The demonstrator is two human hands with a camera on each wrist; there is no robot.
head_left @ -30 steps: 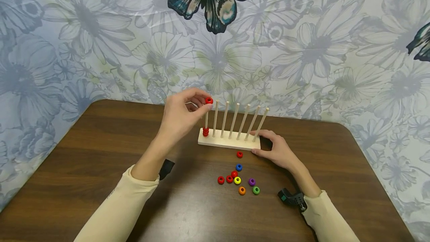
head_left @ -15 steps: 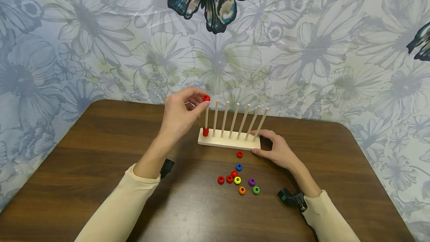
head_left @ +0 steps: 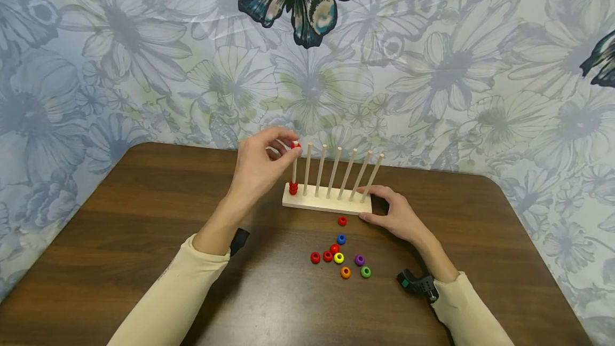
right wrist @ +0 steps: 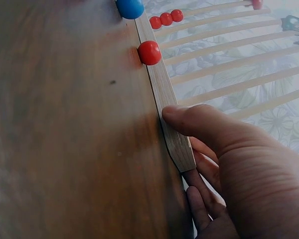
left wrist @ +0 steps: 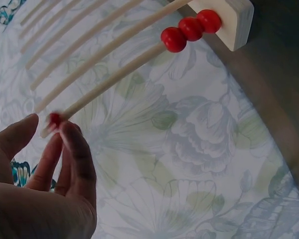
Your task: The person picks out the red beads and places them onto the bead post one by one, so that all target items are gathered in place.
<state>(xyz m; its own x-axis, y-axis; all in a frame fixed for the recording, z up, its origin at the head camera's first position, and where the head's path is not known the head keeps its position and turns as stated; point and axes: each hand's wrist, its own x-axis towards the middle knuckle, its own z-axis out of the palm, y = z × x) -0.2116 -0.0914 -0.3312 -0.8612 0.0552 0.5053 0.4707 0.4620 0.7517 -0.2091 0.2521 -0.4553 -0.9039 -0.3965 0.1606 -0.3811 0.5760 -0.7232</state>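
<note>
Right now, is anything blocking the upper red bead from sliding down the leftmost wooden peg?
Nothing visible blocks the leftmost wooden peg between the upper red bead by your left hand and the three red beads at its bottom.

Seven pegs (head_left: 334, 172), eight red beads (head_left: 293, 189) — four on the nine-o'clock peg (head_left: 294, 170), four loose toward six — plus one bead each: blue (head_left: 341, 239), yellow (head_left: 338, 258), orange (head_left: 345, 273), purple (head_left: 360, 260), green (head_left: 366, 272).

Head view high, forward and down, wrist views close, rack (head_left: 328, 204) in all.
</note>
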